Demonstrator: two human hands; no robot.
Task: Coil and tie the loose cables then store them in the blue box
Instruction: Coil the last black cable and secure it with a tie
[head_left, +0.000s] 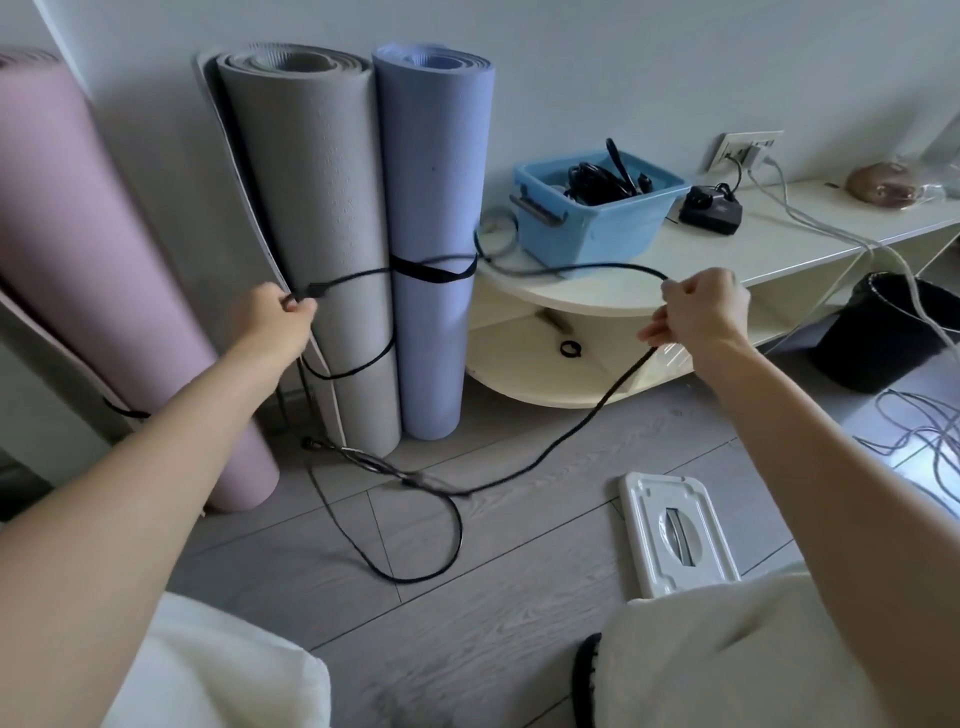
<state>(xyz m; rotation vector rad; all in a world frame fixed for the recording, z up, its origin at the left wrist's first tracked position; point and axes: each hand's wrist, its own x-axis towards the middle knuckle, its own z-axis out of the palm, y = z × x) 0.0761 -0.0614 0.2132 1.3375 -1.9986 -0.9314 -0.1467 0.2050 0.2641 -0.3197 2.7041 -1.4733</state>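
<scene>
A long black cable (571, 434) stretches between my two hands and sags down to the wooden floor, where it forms a loose loop. My left hand (278, 317) pinches the cable near its plug end, in front of the grey mat. My right hand (704, 312) grips the cable further along, in front of the shelf. The blue box (592, 228) stands on the cream shelf top, with several dark cables inside it.
Three rolled mats lean on the wall: pink (104, 291), grey (322, 234), lilac (434, 218). A cream low shelf (779, 249) carries a black adapter (711, 208). Grey cables (924, 436) lie at right beside a black bin (883, 332). A white lid (675, 530) lies on the floor.
</scene>
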